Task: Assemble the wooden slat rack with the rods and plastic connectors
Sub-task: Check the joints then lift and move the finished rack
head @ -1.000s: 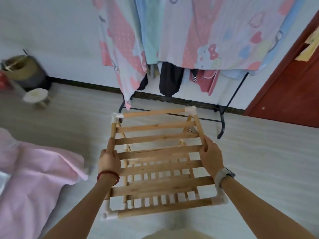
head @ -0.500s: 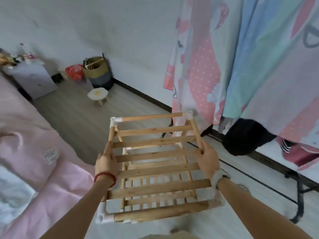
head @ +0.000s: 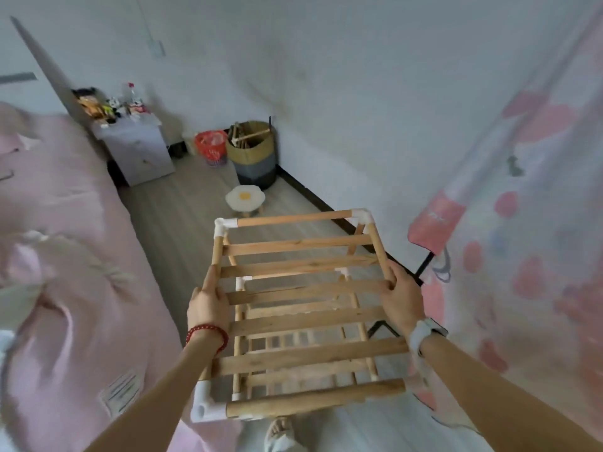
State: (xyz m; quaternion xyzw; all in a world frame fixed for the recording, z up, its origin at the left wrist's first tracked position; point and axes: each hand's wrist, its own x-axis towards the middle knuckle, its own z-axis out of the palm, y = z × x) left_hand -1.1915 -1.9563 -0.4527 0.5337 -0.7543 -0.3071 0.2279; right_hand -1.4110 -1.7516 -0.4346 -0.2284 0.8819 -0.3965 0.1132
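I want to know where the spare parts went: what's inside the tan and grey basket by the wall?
The basket holds wooden sticks poking above its rim, one lying across the top. Anything deeper is hidden by the basket's wall.

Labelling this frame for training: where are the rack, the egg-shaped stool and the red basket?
rack (head: 306, 319), head view, a middle top slat.
egg-shaped stool (head: 244, 197), head view, seat top.
red basket (head: 212, 147), head view, front wall.

Ahead of both grips a strip of bare floor (head: 195, 230) runs toward the small stool (head: 244, 200) and basket (head: 253, 154). The pink bed (head: 65, 256) crowds the left grip's outer side; hanging laundry (head: 522, 256) crowds the right grip's.
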